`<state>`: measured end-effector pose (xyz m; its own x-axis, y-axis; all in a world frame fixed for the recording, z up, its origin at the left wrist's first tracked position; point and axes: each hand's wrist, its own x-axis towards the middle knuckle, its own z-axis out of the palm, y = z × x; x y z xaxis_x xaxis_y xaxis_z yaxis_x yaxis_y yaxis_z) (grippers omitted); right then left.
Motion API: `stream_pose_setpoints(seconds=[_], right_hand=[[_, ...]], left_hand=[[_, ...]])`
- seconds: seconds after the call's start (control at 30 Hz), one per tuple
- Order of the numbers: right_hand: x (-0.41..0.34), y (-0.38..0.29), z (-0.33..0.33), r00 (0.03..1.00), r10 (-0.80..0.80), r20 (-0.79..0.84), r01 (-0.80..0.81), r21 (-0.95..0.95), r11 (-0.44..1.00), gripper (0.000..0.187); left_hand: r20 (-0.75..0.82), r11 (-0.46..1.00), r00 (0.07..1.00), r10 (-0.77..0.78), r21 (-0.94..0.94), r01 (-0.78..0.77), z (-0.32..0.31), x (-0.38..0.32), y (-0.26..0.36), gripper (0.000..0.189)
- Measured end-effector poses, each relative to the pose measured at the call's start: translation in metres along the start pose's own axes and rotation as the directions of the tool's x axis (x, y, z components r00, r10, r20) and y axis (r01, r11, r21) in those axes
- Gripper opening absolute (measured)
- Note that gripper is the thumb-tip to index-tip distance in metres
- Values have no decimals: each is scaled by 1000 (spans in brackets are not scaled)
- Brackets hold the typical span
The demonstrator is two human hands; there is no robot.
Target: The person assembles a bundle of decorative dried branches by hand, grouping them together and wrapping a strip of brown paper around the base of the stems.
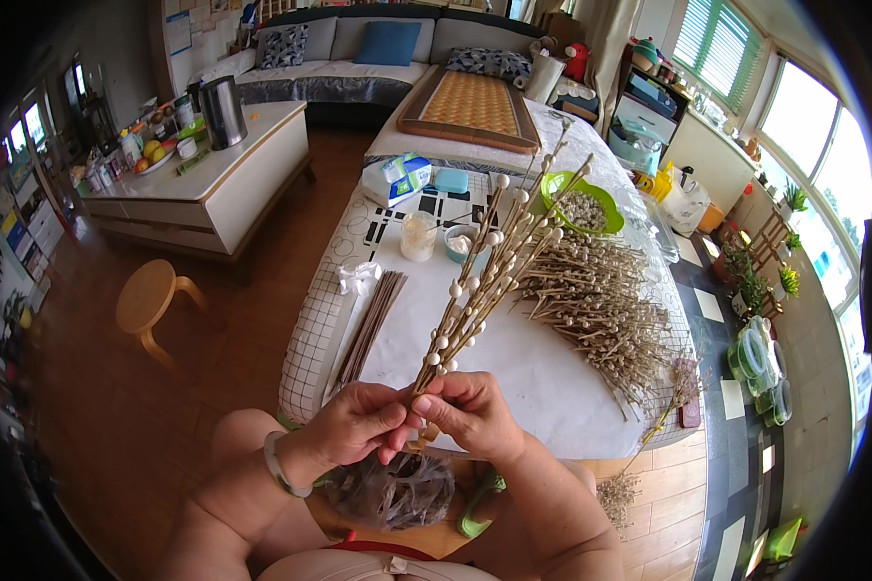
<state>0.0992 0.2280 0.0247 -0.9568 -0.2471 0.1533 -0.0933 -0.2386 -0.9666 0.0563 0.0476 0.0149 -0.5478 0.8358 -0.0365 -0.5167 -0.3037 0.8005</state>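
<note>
A bundle of thin brown branches with round whitish buds (472,290) rises at a slant in front of me. My right hand (476,417) pinches its lower stems between thumb and fingers. From the other side, my left hand (363,421) closes on the same stem ends, its fingertips meeting the right hand's. A strip of brown tape (427,436) shows just below the fingers; where it attaches is hidden. White paper (414,348) covers the table under the bundle. To its left lies a sheaf of bare brown sticks (372,327), and a large heap of similar budded branches (595,305) lies right.
Behind the bundle stand a cloudy plastic cup (417,236), a small tub with white contents (459,243) and a green bowl of pale beads (585,207). A tissue pack (397,179) lies farther back. A plastic bag (392,494) hangs below the table edge; a wooden stool (149,298) stands left.
</note>
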Motion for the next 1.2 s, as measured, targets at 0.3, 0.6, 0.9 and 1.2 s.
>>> stream_pose_setpoints(seconds=[0.3, 0.6, 0.9, 1.2], right_hand=[[-2, 6, -4, 996, -9, -86, 1, -88, 996, 18], [-4, 3, 1, 991, -26, -134, 16, -77, 997, 17], [-2, 3, -1, 990, -47, -134, 28, -140, 990, 17], [-4, 3, 5, 973, -144, -182, 92, -268, 959, 16]], left_hand=[[-1, 997, 998, 68, -39, -68, -8, -1, -5, 18], [-39, 997, 997, 63, 52, -61, -9, 0, -5, 19], [-21, 997, 997, 78, 24, -77, -9, 0, -7, 19], [-97, 986, 988, 117, 129, -104, -6, 2, -10, 13]])
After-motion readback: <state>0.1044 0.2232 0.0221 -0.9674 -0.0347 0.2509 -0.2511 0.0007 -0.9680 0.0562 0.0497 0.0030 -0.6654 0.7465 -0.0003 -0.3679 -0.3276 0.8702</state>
